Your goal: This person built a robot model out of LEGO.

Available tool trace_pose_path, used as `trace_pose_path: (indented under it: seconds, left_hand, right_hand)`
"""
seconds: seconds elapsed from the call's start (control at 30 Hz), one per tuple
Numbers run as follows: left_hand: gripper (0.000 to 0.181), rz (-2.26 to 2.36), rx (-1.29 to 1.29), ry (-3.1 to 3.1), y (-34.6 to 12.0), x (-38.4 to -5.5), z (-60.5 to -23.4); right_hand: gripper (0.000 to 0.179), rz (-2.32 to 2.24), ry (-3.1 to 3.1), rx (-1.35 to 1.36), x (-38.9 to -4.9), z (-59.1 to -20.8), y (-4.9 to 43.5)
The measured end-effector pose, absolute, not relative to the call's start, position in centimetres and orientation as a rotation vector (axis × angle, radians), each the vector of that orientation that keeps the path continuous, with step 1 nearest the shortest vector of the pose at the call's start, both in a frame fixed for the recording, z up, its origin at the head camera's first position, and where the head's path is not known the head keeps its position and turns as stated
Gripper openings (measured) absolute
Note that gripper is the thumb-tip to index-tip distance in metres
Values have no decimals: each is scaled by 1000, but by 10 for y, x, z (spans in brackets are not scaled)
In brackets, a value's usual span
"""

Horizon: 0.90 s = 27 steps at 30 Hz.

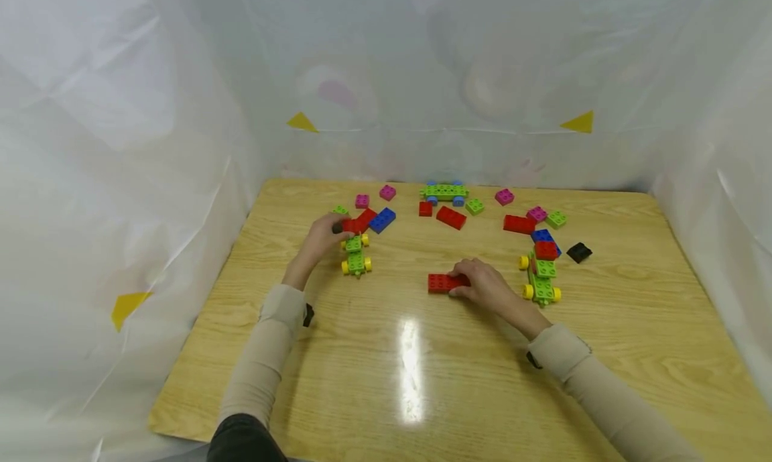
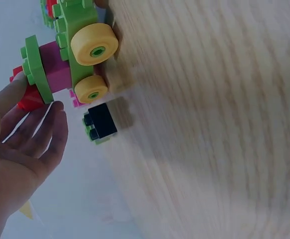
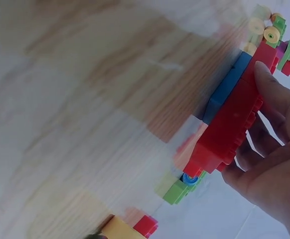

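My left hand (image 1: 319, 242) pinches a red brick (image 2: 31, 97) at the end of a green car base (image 1: 356, 262) with yellow wheels. In the left wrist view, a green piece (image 2: 38, 67) and a magenta brick (image 2: 56, 66) sit between that red brick and the base. My right hand (image 1: 487, 289) grips a long red brick piece (image 1: 443, 283) near the table's middle, thumb on one side and fingers on the other. The right wrist view shows a blue brick (image 3: 227, 87) under the red one.
A second yellow-wheeled green car (image 1: 543, 289) stands at the right, beside a black piece (image 1: 580, 252). Towards the back wall are a green car base with blue wheels (image 1: 444, 192), a blue brick (image 1: 382, 220), a red brick (image 1: 451, 217) and several other loose bricks.
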<state>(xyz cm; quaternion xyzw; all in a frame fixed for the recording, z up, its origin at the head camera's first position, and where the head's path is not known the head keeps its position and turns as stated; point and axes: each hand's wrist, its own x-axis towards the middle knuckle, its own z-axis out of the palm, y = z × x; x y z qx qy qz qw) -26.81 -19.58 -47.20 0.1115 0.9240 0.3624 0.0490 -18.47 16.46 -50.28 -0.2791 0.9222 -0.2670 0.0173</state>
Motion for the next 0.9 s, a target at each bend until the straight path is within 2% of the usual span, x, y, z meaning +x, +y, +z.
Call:
trace_pose_path:
  seconds: [0.5,0.9]
  left_hand:
    - [40,1329,392,2648,-172,-248,-484]
    - [40,1466,466,2505,-147,-233,-492]
  right_hand:
    - [27,-815,2855,-855,-187,-504,165]
    - [36,-758,2864,-890,-183,-501,165]
